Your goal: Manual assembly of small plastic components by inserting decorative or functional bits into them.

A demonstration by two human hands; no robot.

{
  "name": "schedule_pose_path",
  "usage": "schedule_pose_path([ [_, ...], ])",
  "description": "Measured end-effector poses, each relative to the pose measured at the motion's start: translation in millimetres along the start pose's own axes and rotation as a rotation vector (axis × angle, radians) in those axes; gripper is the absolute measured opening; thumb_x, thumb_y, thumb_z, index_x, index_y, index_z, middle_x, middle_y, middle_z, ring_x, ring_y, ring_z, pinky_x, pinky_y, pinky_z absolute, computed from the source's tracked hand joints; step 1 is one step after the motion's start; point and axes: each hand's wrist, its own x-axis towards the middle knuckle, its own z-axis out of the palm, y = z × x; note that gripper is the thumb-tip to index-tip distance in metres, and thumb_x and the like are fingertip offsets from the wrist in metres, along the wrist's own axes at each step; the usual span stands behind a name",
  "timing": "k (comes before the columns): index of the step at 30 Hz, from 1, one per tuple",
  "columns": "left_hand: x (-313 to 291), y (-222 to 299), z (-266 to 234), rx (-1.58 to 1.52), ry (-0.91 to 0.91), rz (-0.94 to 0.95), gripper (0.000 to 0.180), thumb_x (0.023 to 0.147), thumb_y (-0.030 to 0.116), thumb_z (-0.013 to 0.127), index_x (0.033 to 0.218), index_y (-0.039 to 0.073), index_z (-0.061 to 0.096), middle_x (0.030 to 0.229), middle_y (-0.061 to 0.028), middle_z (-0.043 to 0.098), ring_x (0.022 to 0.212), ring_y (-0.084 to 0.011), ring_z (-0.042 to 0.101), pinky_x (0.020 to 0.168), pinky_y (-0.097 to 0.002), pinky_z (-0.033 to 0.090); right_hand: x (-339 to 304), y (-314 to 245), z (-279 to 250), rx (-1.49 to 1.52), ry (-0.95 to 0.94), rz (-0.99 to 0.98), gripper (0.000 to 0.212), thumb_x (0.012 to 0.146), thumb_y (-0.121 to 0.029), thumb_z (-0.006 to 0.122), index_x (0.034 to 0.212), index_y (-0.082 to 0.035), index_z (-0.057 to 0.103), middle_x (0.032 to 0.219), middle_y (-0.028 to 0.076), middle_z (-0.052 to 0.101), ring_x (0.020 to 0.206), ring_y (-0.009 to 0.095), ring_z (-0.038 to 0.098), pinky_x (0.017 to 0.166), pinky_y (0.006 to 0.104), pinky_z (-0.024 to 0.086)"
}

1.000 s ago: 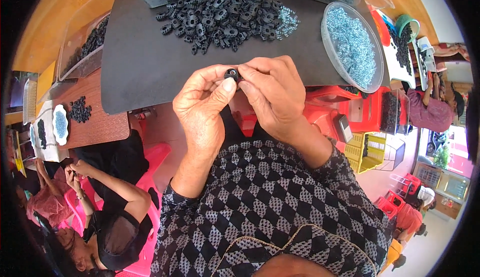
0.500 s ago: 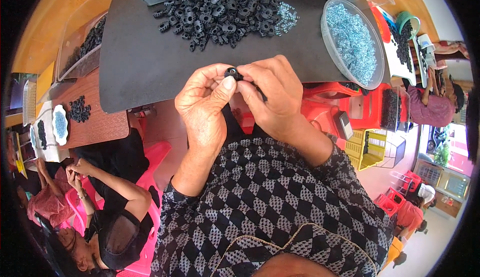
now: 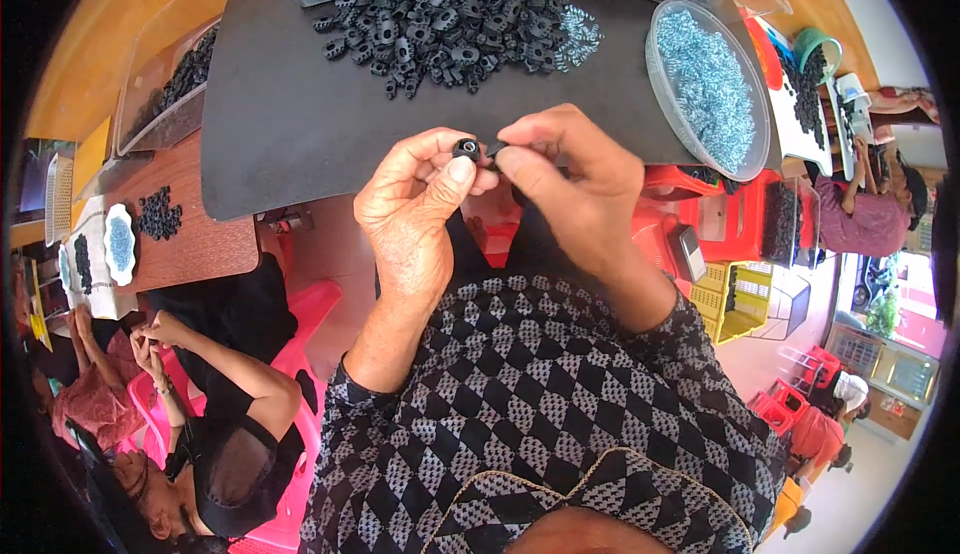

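Observation:
My left hand [image 3: 410,199] pinches a small black plastic part [image 3: 466,147] between thumb and fingers; it looks like a cord-lock body. A bright metal ring, likely a spring's end, shows in its round opening. Just to the right, my right hand [image 3: 575,179] is closed on another small dark part [image 3: 494,150], mostly hidden by the fingers. Both hands are held above the near edge of the dark table [image 3: 300,144]. Beyond them lies a heap of black plastic parts [image 3: 450,29] with oval holes, and beside it a small patch of loose springs [image 3: 578,39].
A round clear tub [image 3: 708,94] full of bluish metal springs stands at the table's right. Clear bins line the far edge. At left, a co-worker [image 3: 225,404] sits by a brown table [image 3: 200,224]. Red stools and a yellow crate [image 3: 735,299] are at right.
My right hand has drawn slightly right, away from the part in my left hand, opening a gap. The left hand keeps its pinch nearly in place.

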Motion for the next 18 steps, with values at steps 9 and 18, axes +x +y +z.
schedule_pose_path([
  [9, -2, -2, -2, 0.051, -0.068, -0.034, 0.017, 0.085, 0.001, 0.063, 0.101, -0.006, 0.062, 0.087, -0.0091, 0.066, 0.073, -0.0111, 0.061, 0.067, -0.0225, 0.052, 11, -6, -14, 0.092, -0.124, 0.233, 0.013, 0.082, 0.003, 0.063, 0.095, 0.005, 0.061, 0.089, 0.006, 0.064, 0.079, 0.010, 0.061, 0.071, 0.0230, 0.049],
  [18, -2, 0, -3, 0.148, -0.079, -0.037, 0.019, 0.085, -0.001, 0.063, 0.103, -0.006, 0.063, 0.087, -0.0072, 0.064, 0.073, -0.0103, 0.060, 0.066, -0.0211, 0.051, 15, -5, -14, 0.097, -0.134, 0.173, 0.011, 0.081, -0.003, 0.065, 0.091, 0.000, 0.063, 0.079, 0.002, 0.065, 0.065, 0.005, 0.058, 0.056, 0.0192, 0.047],
])
